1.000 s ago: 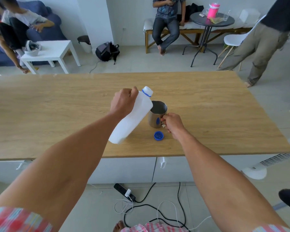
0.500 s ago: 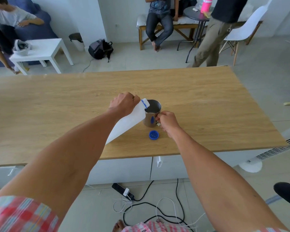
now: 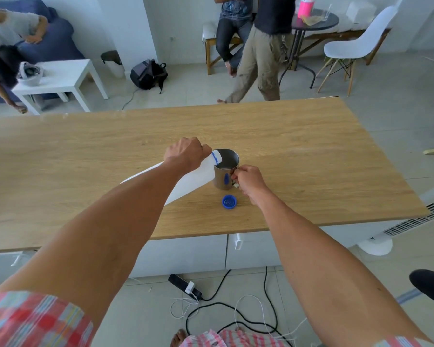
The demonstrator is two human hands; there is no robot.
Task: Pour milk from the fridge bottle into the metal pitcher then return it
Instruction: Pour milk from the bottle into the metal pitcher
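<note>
At the wooden table [image 3: 311, 151], I tipped the white plastic milk bottle [image 3: 193, 179] steeply, its neck with the blue ring resting over the rim of the metal pitcher [image 3: 226, 171]. My left hand [image 3: 186, 154] was wrapped tight around the bottle's upper part, near the neck; my right hand [image 3: 248, 180] was pinched shut on the pitcher's handle, holding it in place on the tabletop.

The risks, as I judged them: the bottle leaned far over, and a sudden gulp of milk could have surged past the narrow rim and run down the pitcher's side onto the wood. Had my left hand drifted, the mouth could have slipped off the rim altogether. Too much weight on that rim might also have tipped the pitcher towards me, though my right hand stood against that. The blue cap [image 3: 229, 202] lay loose, open side up, just in front of the pitcher near my right wrist, where a careless forearm could have knocked it off the near edge.

The pitcher itself was a plain steel cylinder, dull and brushed outside, bright within, standing upright near the table's middle. A pale pool showed low inside it, seemingly milk; whether a stream was running at that instant I could not tell. The bottle was opaque, and its level could not be read.
</note>
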